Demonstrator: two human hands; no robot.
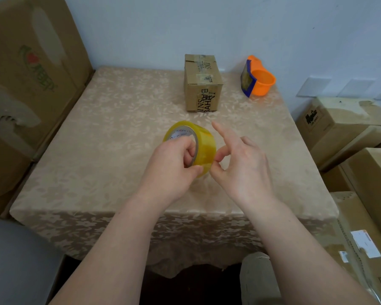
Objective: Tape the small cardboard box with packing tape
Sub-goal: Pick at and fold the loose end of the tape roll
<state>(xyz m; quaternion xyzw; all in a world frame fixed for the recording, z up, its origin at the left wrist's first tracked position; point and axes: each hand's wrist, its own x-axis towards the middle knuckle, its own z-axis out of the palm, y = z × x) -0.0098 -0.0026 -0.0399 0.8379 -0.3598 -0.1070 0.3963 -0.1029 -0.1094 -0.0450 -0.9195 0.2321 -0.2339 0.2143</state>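
Observation:
A small cardboard box [202, 84] with black lettering and old tape strips stands at the far middle of the table. A yellow roll of packing tape [204, 144] is held upright above the table's middle. My left hand [174, 166] grips the roll with fingers through its core and the thumb on its rim. My right hand [240, 166] touches the roll's outer face with thumb and middle finger pinched at the tape surface, the index finger raised.
An orange tape dispenser [259, 77] with a blue blade guard lies at the far right of the table [97, 139], which wears a beige floral cloth. Large cartons [26, 84] stand along the left, and more cartons [350, 133] are stacked on the right.

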